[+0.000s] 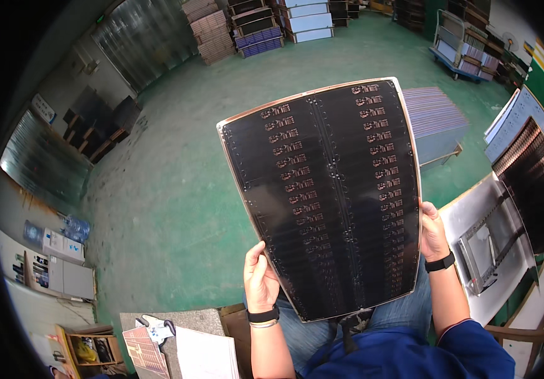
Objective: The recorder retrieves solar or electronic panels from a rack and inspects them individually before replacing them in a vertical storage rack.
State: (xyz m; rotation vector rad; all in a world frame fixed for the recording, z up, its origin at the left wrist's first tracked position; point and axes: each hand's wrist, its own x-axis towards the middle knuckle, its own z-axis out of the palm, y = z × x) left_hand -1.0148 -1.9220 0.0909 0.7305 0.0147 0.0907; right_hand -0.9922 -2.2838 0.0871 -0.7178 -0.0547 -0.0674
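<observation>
A large black circuit board panel (341, 189) with copper-coloured edges is held up, tilted, above my lap. Two columns of repeated copper patterns run along its face. My left hand (261, 278) grips its left edge near the lower corner, thumb against the rim. On the opposite side, my right hand (434, 232) holds the right edge a little higher up. Both hands are closed on the panel, and the fingers behind it are mostly hidden. Each wrist wears a black band.
At right stands a metal plate (465, 218) with a frame on it, beside a leaning dark copper-patterned panel (533, 183). A stack of panels (436, 117) is behind the held one. Lower left, a white sheet (205, 354) lies near a copper-coloured panel (144, 350). Stacks (256, 31) line the far floor.
</observation>
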